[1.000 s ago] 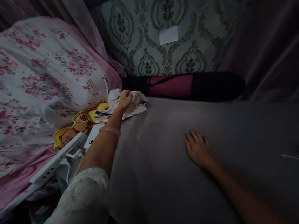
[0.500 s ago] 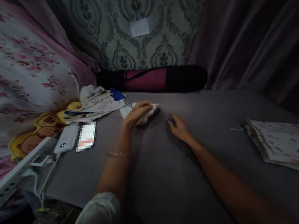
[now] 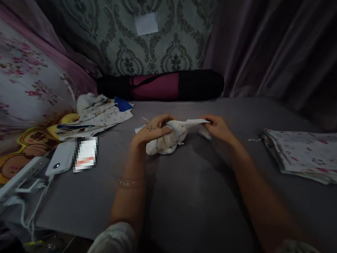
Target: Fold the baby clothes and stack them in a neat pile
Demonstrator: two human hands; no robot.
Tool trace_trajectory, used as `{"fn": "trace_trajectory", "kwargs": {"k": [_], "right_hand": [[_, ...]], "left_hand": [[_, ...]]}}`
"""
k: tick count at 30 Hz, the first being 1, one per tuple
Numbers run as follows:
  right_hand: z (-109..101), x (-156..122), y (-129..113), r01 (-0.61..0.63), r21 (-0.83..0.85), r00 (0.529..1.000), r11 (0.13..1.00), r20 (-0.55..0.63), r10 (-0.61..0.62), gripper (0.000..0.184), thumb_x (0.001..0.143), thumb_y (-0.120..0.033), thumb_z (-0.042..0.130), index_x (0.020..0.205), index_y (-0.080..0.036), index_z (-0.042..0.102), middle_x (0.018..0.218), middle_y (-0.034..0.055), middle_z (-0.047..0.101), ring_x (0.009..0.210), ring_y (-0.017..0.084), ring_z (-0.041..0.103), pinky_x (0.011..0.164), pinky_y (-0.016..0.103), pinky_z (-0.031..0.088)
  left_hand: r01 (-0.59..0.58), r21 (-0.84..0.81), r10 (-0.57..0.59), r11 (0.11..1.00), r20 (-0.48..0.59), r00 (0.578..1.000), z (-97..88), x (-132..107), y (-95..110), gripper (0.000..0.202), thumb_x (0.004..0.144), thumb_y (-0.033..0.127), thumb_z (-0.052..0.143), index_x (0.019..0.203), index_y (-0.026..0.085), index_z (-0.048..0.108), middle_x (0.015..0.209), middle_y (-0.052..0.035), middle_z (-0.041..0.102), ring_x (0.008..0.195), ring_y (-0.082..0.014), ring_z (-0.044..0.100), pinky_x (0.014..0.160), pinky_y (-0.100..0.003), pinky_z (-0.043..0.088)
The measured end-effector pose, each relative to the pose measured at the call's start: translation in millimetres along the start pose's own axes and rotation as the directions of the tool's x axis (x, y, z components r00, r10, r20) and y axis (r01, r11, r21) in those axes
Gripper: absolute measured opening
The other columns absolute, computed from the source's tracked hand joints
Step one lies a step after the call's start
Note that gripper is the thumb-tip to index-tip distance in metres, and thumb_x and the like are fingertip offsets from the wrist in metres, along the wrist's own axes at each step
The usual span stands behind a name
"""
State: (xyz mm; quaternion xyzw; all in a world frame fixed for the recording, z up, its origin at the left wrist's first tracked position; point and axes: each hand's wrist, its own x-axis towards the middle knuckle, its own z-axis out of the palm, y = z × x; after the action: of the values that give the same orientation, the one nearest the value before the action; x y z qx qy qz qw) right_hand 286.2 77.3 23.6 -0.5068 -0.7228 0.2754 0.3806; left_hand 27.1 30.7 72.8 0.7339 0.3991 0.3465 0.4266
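A crumpled white cloth, perhaps a small garment, is stretched between my two hands just over the grey sheet. My left hand is closed on its bunched left part, thumb toward me. At the other end my right hand pinches a thin edge of the cloth between thumb and fingers. Behind my left wrist a small pale piece shows; whether it belongs to the same cloth I cannot tell.
Left lie patterned clothes, a yellow cushion, a white power bank, a blurred-out card and a power strip. A folded printed cloth lies right. A black-and-pink long bag rests against the wall.
My right hand has moved from bare sheet to the cloth and taken hold of its right edge. The cloth is now drawn out wider between both hands. The view has shifted slightly right.
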Motion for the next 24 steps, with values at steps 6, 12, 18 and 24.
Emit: {"fn": "trace_trajectory", "kwargs": {"k": [6, 12, 18, 24], "right_hand": [[-68.4, -31.4, -56.7, -0.083, 0.024, 0.985, 0.996, 0.153, 0.079, 0.032, 0.078, -0.037, 0.059, 0.102, -0.018, 0.07, 0.085, 0.0037, 0.071, 0.071, 0.017, 0.062, 0.06, 0.026, 0.048], [-108.0, -48.8, -47.8, -0.25, -0.067, 0.914, 0.966, 0.314, 0.258, 0.045, 0.079, -0.061, 0.061, 0.098, -0.021, 0.072, 0.086, 0.0061, 0.071, 0.07, 0.019, 0.063, 0.055, 0.027, 0.048], [-100.0, -32.3, 7.7, -0.346, -0.202, 0.827, 0.916, 0.395, 0.399, 0.051, 0.073, -0.068, 0.063, 0.082, -0.019, 0.073, 0.071, 0.0047, 0.068, 0.061, 0.018, 0.059, 0.05, 0.027, 0.045], [-92.4, -31.1, 14.0, -0.392, -0.225, 0.824, 0.892, 0.347, 0.449, 0.048, 0.071, -0.066, 0.066, 0.077, -0.019, 0.071, 0.069, 0.0034, 0.066, 0.062, 0.017, 0.058, 0.054, 0.028, 0.045]], "left_hand": [[-0.089, 0.011, 0.09, 0.996, -0.088, 0.992, 6.1, 7.3, -7.0, 0.037, 0.07, 0.015, 0.055, 0.106, 0.017, 0.057, 0.105, -0.0058, 0.064, 0.098, -0.0185, 0.061, 0.081, -0.028, 0.049], [-0.113, -0.057, 0.111, 0.992, -0.029, 0.993, 20.1, 15.1, -10.3, 0.028, 0.075, 0.018, 0.06, 0.103, 0.018, 0.057, 0.106, -0.0054, 0.063, 0.1, -0.0177, 0.059, 0.085, -0.03, 0.048], [-0.034, 0.076, 0.029, 0.997, 0.065, 0.997, 37.4, 26.0, -40.4, 0.026, 0.075, 0.015, 0.058, 0.101, 0.02, 0.06, 0.103, -0.0038, 0.064, 0.092, -0.0166, 0.06, 0.079, -0.026, 0.048], [-0.014, 0.148, 0.01, 0.989, 0.025, 1.0, 45.2, 28.7, -56.7, 0.027, 0.077, 0.016, 0.054, 0.102, 0.018, 0.06, 0.097, -0.0039, 0.064, 0.083, -0.0163, 0.058, 0.073, -0.026, 0.047]]}}
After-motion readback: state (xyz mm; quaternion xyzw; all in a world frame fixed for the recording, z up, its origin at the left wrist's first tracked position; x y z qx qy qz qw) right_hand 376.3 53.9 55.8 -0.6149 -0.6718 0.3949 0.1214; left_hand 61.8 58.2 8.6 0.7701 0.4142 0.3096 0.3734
